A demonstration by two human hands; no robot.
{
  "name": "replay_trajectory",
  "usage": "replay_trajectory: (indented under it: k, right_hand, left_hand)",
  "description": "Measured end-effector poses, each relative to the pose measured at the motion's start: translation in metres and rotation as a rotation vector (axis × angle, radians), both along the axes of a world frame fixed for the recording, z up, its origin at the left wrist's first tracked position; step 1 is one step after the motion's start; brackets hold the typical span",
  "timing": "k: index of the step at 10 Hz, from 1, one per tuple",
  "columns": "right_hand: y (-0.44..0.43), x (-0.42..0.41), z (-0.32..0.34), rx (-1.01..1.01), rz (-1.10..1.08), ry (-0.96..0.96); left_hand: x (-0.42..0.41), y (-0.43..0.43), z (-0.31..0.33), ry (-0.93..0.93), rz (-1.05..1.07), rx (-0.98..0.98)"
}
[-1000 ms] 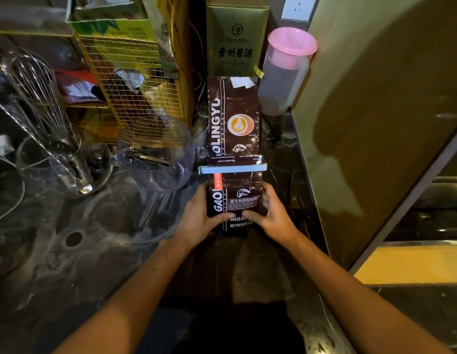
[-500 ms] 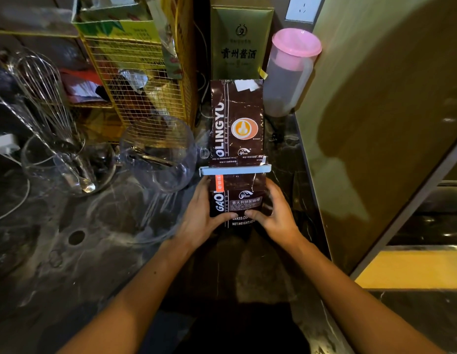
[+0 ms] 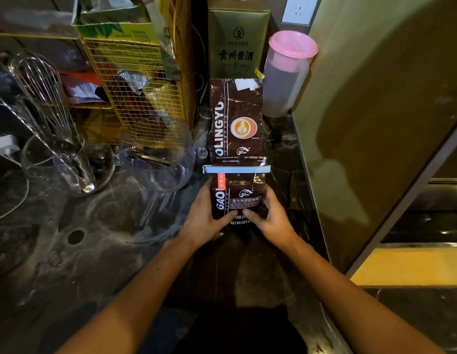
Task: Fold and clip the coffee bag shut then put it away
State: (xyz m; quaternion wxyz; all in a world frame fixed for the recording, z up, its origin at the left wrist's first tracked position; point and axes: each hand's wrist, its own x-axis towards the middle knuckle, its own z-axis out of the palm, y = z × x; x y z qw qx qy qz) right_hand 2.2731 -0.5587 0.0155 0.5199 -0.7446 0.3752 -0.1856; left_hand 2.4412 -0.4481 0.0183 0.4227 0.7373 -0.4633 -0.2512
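I see the glossy dark-brown foil coffee bag [image 3: 236, 123] standing upright near the back of the dark marbled stone bench [image 3: 69, 264], with a pale blue plastic bar clip [image 3: 236, 169] clamped straight across it about two thirds of the way down, so a long flat stretch of bag rises above the clip. My left hand [image 3: 205, 218] grips the bag's lower left side, its thumb laid over the front near the printed weight line; my right hand [image 3: 272, 217] grips the lower right side the same way, thumb tip pointing inward, the two thumbs near each other but apart. Both hands are closed around the bag below the clip. Directly behind the bag stands an olive-green tall box with Chinese lettering [image 3: 237, 44], and just to its right a frosted plastic jug with a pink lid [image 3: 286, 72], set against a beige side panel [image 3: 375, 111]. To the bag's left sits a clear glass pitcher [image 3: 157, 154], close beside it, with a yellow wire basket rack [image 3: 135, 80] behind that. Further left a metal balloon whisk [image 3: 43, 98] leans in a glass bowl [image 3: 66, 164].
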Motion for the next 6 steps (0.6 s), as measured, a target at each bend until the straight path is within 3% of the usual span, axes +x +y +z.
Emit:
replay_trajectory:
  k: [6]
  right_hand:
    - [0.050,-0.017,0.036,-0.061,-0.112,-0.089]
  left_hand:
    - [-0.021,0.039,0.013,0.025,-0.021,-0.163]
